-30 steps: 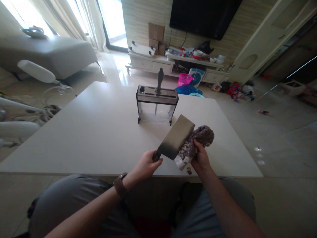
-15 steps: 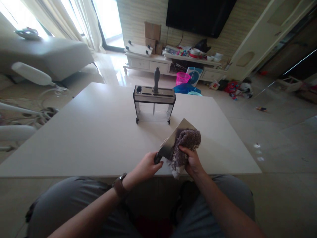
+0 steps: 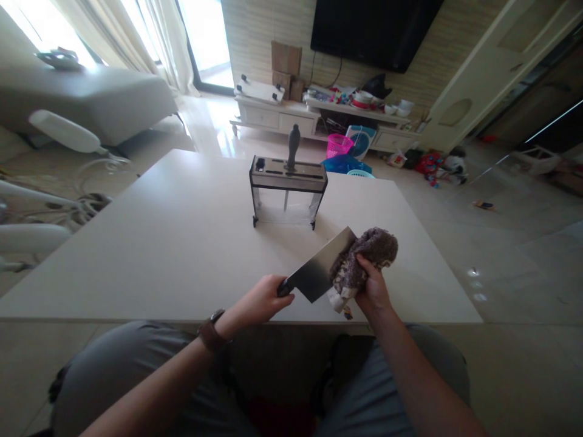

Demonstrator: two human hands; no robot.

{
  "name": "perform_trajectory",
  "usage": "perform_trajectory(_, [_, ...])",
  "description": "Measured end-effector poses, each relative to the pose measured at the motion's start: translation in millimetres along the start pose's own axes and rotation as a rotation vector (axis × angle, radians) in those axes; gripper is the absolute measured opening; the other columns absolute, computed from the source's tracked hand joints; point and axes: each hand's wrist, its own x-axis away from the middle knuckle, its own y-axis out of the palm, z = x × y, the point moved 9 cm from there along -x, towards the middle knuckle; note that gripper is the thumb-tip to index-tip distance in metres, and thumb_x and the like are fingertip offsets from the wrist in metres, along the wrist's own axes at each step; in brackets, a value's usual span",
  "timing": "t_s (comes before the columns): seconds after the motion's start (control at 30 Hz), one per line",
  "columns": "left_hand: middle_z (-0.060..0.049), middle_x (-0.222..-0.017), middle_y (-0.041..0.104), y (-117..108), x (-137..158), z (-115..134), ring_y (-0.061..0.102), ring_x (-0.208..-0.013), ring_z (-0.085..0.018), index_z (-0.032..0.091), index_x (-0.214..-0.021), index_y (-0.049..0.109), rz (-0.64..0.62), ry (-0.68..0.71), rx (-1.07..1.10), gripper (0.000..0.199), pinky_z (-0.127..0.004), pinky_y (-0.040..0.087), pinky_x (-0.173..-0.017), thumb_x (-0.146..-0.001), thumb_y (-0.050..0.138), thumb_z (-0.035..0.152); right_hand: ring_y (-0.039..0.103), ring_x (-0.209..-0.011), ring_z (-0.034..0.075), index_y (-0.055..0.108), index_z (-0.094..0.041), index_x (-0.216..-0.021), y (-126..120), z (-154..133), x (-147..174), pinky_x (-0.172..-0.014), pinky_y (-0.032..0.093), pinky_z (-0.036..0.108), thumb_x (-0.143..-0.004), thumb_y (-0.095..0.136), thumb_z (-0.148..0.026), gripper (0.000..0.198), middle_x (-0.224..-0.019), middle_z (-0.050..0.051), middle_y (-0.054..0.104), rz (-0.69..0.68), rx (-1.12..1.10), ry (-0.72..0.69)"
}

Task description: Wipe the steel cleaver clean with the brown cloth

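Note:
My left hand [image 3: 266, 298] is closed round the dark handle of a cleaver [image 3: 321, 267], its broad blade pointing up and to the right. A bunched brown-grey cloth [image 3: 362, 261] with pale patches is gripped in my right hand [image 3: 376, 288], thumb on top. The cloth touches the far end of the blade and hides part of its edge. Beyond both hands a knife block [image 3: 289, 176] with clear sides stands upright on the white table [image 3: 182, 243]. One dark-handled tool [image 3: 294, 145] sticks up from its slotted top.
Past the table's far edge are a pink basket [image 3: 339, 144] and a blue container [image 3: 345, 164] on the floor. A low white cabinet [image 3: 276, 118] holding bowls and boxes runs along the wall under a television [image 3: 376, 30]. My knees are below the near edge.
My right hand and the cloth have slid right along the blade toward its far end, baring more of it. The left hand with the cleaver has shifted slightly left.

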Motion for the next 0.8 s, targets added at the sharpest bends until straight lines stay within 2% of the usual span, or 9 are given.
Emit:
perform_trajectory(0.17, [0.005,-0.067,0.039,8.0,-3.0,-4.5,0.035,-0.063,-0.013,0.020,-0.073,0.050,-0.004,0.000,0.032,0.024,-0.027,0.027,-0.057,-0.085,0.058,0.039,0.077,-0.071,0.020,0.076,-0.020,-0.089,10.2,19.1,11.6,-0.069,0.066,0.032,-0.056,0.094,-0.025,0.038,-0.082,0.000,0.082,-0.076,0.068,0.092])
perform_trajectory(0.37, [0.005,-0.067,0.042,12.4,-2.8,-9.7,0.036,-0.064,-0.013,0.019,-0.075,0.052,-0.041,-0.019,-0.036,0.021,-0.027,0.029,-0.058,-0.084,0.059,0.037,0.077,-0.068,0.022,0.076,-0.018,-0.087,7.1,32.6,19.2,-0.065,0.066,0.033,-0.052,0.093,-0.022,0.040,-0.081,0.003,0.082,-0.002,0.038,0.139])
perform_trajectory(0.6, [0.005,-0.066,0.045,10.2,-0.1,-3.9,0.040,-0.061,-0.013,0.019,-0.075,0.053,-0.081,-0.036,-0.053,0.017,-0.027,0.030,-0.057,-0.082,0.059,0.033,0.076,-0.062,0.020,0.076,-0.018,-0.088,1.3,9.2,6.0,-0.059,0.065,0.031,-0.059,0.086,-0.020,0.031,-0.076,0.002,0.081,0.049,-0.058,0.085])
perform_trajectory(0.8, [0.004,-0.064,0.050,5.2,2.3,3.3,0.044,-0.058,-0.013,0.019,-0.075,0.055,-0.114,-0.039,0.003,0.015,-0.027,0.031,-0.055,-0.082,0.060,0.031,0.078,-0.069,0.019,0.077,-0.019,-0.093,-13.3,-14.2,-7.6,-0.069,0.067,0.030,-0.063,0.085,-0.018,0.031,-0.085,0.001,0.083,0.088,-0.065,-0.025])
